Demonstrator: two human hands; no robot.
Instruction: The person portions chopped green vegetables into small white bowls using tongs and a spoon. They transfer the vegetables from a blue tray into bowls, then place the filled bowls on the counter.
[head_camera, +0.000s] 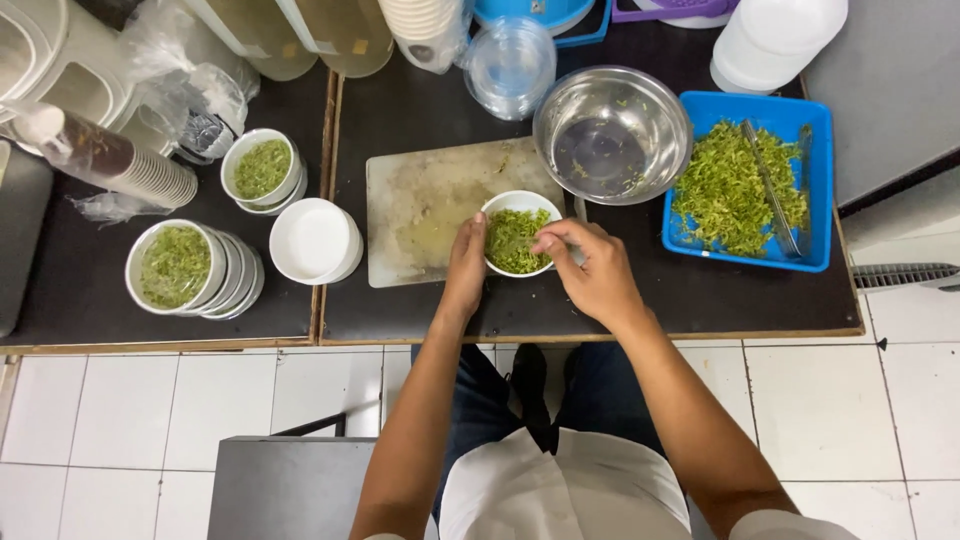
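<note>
**Inspector:** Where is the white bowl (519, 234)?

**Assistant:** On the worn, stained cutting board (425, 205), at its right end, on the dark worktop (410, 110). It is round, with no long axis, and filled with shredded green herbs (512, 243).

**Inspector:** The hands?

**Assistant:** Left hand (466, 265) lies flat against the bowl's left wall, fingers extended, steadying it. Right hand (592, 270) comes in from the right, fingers (548, 240) pinched narrow over the rim, touching the greens; whether they grip a pinch, I cannot tell. The bowl lies between both hands.

**Inspector:** Surroundings?

**Assistant:** A shiny steel mixing bowl (612, 133) just behind; a blue plastic tray (818, 190) of the same greens to the right, tongs (772, 190) lying on them.
</note>
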